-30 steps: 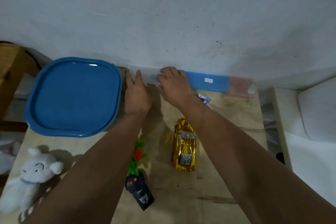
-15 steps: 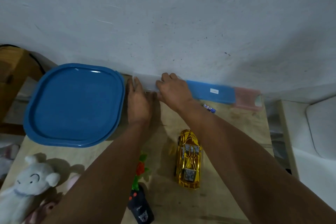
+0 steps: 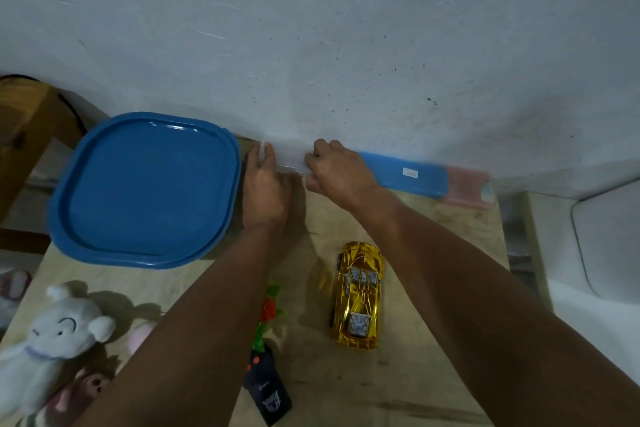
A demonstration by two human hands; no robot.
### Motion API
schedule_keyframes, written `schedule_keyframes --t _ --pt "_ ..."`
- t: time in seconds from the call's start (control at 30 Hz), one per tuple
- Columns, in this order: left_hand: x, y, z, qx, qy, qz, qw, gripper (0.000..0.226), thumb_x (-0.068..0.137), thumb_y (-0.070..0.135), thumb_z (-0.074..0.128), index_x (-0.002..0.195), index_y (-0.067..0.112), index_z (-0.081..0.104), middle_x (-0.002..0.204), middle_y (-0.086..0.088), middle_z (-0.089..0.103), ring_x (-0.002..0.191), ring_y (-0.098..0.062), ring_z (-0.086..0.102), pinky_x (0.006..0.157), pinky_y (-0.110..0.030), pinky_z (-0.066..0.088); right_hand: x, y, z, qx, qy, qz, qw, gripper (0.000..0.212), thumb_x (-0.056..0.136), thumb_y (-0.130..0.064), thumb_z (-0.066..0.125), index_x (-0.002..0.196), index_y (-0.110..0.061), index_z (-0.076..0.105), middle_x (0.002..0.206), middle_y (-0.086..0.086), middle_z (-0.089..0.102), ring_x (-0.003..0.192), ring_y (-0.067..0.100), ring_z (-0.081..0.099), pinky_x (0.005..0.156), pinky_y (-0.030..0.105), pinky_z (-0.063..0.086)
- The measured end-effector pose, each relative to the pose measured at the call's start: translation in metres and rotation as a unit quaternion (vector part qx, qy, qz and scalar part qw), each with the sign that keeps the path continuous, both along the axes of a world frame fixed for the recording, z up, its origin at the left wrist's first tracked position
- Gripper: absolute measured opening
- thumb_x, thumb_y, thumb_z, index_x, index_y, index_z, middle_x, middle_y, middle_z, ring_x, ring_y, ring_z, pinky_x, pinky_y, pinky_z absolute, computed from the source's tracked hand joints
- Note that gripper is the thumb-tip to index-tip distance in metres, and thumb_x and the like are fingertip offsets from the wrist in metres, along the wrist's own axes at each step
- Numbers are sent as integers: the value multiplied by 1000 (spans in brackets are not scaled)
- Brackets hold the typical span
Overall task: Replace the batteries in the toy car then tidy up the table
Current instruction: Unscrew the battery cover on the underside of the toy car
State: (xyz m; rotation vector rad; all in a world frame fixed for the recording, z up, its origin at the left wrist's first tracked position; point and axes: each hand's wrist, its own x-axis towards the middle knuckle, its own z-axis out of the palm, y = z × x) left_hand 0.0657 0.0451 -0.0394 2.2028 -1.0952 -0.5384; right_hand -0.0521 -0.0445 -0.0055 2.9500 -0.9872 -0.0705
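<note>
Up against the white wall, at the far edge of a wooden table, both hands meet on a long, narrow box with clear, blue and pink sections. The left hand lies flat beside the clear end, fingers straight and close together, touching it. The right hand curls its fingers over the clear section, thumb underneath, gripping it. Nearer the viewer, well apart from both hands, a shiny gold toy car sits upright on the table under the right forearm's line. A black remote control lies left of the car, with a small red and green plastic flower just behind it. A large blue container lid fills the table's far left. A white plush bear lies at the near left corner.
</note>
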Motion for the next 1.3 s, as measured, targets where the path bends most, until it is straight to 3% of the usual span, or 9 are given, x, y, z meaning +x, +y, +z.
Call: schedule_keyframes --t 0.17,0.27,0.43,0.67,0.93,1.03,1.1,1.2,1.3 --pt "-1 1 -1 -46 34 22 998 68 100 12 66 160 10 34 152 -18 45 134 -32 49 107 -40 45 -4 -4 -3 -9 -11 19 1000 31 83 -26 71 104 -2 69 94 14 60 78 29 58 56 32 35" --pt "4 -4 -2 -56 73 51 994 78 100 11 63 165 15 21 136 -19 54 122 -35 57 95 -43 50 -4 -10 -3 8 -51 27 998 33 89 -29 65 113 -6 69 95 12 62 77 27 60 60 32 41" --pt "-2 -2 0 -37 63 15 997 104 95 33 70 167 18 -4 162 -18 32 145 -36 40 111 -48 44 -4 -7 -3 57 -67 20 996 42 99 -34 56 135 -12 59 115 9 61 96 23 59 77 35 48" --pt "0 5 -4 -60 58 5 996 80 107 26 52 167 16 1 167 -19 26 144 -37 42 111 -43 43 -5 -2 -7 53 -83 3 995 42 98 -31 58 134 -10 60 114 9 62 94 23 61 77 37 52" --pt "1 9 0 -99 118 42 987 93 102 13 62 167 26 -3 149 -11 54 131 -24 57 109 -37 48 -7 -11 2 66 -96 30 993 36 95 -30 64 124 -9 68 108 8 63 83 24 63 73 37 55" --pt "-1 9 -2 -93 131 49 986 101 101 10 64 165 36 -9 144 -7 59 120 -17 63 107 -42 53 -9 -13 4 27 -104 30 994 34 95 -32 60 123 -14 67 103 7 67 83 26 65 68 37 54" --pt "-3 7 -1 -88 136 58 985 102 100 9 64 165 37 -10 146 -6 57 114 -11 62 104 -36 52 -10 -15 8 -13 -97 30 995 33 97 -33 58 126 -18 63 106 6 68 90 24 63 69 37 54" --pt "-7 4 3 -86 130 71 985 100 99 11 63 166 32 -8 163 -8 42 132 -22 58 103 -34 47 -7 -19 14 -78 -112 24 990 28 96 -27 61 123 -17 63 112 6 65 95 23 61 71 36 55" --pt "-11 2 3 -98 133 88 982 82 104 20 55 167 25 3 166 -9 37 145 -28 46 109 -32 39 -5 -19 17 -63 -109 -19 992 15 99 -27 57 111 -17 60 99 5 65 74 21 61 64 38 57"
